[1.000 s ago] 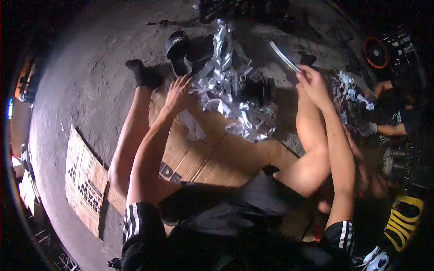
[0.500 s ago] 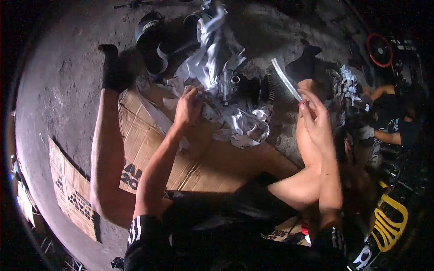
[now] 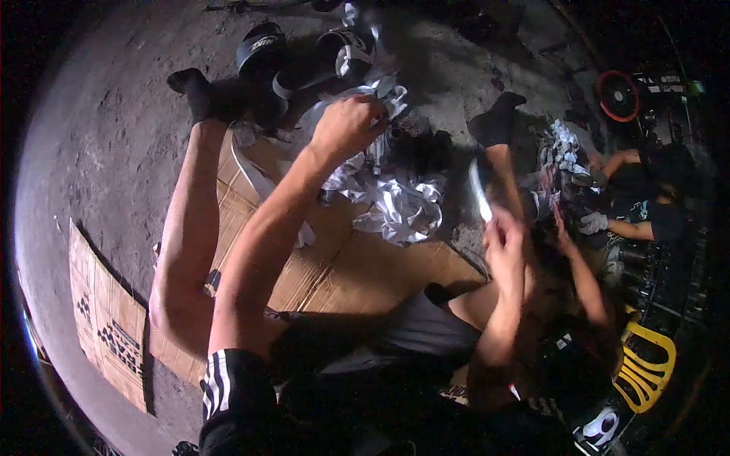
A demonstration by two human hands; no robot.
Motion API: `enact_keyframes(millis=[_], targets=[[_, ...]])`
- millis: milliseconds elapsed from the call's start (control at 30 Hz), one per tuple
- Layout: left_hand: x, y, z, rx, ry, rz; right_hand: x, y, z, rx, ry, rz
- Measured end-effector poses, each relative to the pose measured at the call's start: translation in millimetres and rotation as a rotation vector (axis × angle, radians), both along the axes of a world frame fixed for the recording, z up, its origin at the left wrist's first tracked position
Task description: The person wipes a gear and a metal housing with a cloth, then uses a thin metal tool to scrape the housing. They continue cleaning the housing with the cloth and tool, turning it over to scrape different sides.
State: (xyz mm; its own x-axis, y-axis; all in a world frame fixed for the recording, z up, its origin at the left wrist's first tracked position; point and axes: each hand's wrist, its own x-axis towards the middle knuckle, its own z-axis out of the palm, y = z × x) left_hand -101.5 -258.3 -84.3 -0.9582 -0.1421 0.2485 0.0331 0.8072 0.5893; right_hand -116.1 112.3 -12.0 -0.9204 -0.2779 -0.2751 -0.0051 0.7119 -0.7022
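Repair workshop: concrete floor (image 3: 114,129), engine part (image 3: 414,148).

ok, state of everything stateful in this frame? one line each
left hand: closed in a fist on the white rags
right hand: closed on a thin pale strip, raised
pale strip: held upright, motion-blurred
white rags: crumpled in a pile, partly on the cardboard
metal part: lying among the rags, partly covered
cardboard: flattened on the floor
slides: off the feet, on the floor

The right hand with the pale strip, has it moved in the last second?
Yes. The right hand carried the pale strip back toward the body, away from the metal part.
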Motion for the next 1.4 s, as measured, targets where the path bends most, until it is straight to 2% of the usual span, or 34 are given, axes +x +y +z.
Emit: enact_keyframes(millis=[67,133,200,267,367,400,467,567,600,667,700,733,767,800,833,900,933,1000,1067,1133,1167,1267,1300,1367,1400], targets=[[0,-3,-2,0.021,0.068,-0.048,36,20,-18,0.001,-0.118,-0.105],[8,7,6,-0.018,-0.042,-0.179,44,34,-61,-0.038,0.183,0.173],[8,12,11,-0.078,-0.057,-0.155,35,-4,-57,-0.09,0.101,0.092],[5,14,15,-0.096,-0.131,-0.107,12,-14,-78,-0.09,0.173,0.128],[-9,12,-3,0.051,-0.058,-0.077,-13,-31,-30,-0.001,-0.054,0.086],[-18,12,-12,0.055,-0.048,-0.074,-14,-37,-15,-0.025,-0.022,0.133],[-40,10,-27,0.091,-0.12,0.1,-23,-26,-17,0.023,0.143,0.215],[-71,-3,-40,0.133,-0.105,0.095,-8,-47,39,-0.07,0.258,0.148],[-88,-10,-58,0.136,-0.106,0.091,-8,-51,35,-0.066,0.257,0.144],[-120,-24,-91,-0.052,-0.205,0.078,-9,-63,24,-0.034,0.458,0.154],[-114,-20,-72,0.075,-0.187,0.159,3,-81,20,-0.028,0.516,0.164],[-120,-29,-74,0.072,-0.177,0.163,0,-87,-6,0.0,0.596,0.213],[-123,-39,-83,-0.027,-0.105,0.008,8,-114,15,0.181,0.554,0.274],[-127,-45,-89,-0.126,-0.036,-0.15,12,-155,42,-0.266,0.399,0.012],[-126,-45,-87,-0.125,-0.04,-0.152,-21,-139,-54,0.02,0.434,0.062],[-118,-41,-84,0.12,0.02,-0.063,-54,-177,-56,0.176,0.166,0.034],[-118,-39,-86,0.119,0.01,-0.06,-53,-177,-61,0.174,0.156,0.038],[-126,-40,-84,-0.068,-0.237,-0.005,-57,-179,-65,0.246,0.162,0.173],[-131,-42,-84,-0.137,-0.21,-0.005,-32,-160,-62,0.306,0.244,0.206],[-143,-40,-112,0.059,-0.028,0.019,-16,-147,-58,0.238,0.303,0.208],[-145,-37,-102,0.112,-0.254,0.069,-20,-147,-64,0.19,0.28,0.203],[-138,-32,-109,-0.002,-0.29,0.071,-77,-162,-118,-0.151,-0.202,0.104],[-126,-27,-93,-0.003,-0.289,0.076,-63,-165,-100,-0.152,-0.201,0.109],[-109,-18,-61,0.187,-0.339,0.265,-24,-165,-54,0.326,0.102,0.179],[-109,-16,-63,0.234,-0.306,0.298,-16,-168,-41,0.566,0.259,0.208]])
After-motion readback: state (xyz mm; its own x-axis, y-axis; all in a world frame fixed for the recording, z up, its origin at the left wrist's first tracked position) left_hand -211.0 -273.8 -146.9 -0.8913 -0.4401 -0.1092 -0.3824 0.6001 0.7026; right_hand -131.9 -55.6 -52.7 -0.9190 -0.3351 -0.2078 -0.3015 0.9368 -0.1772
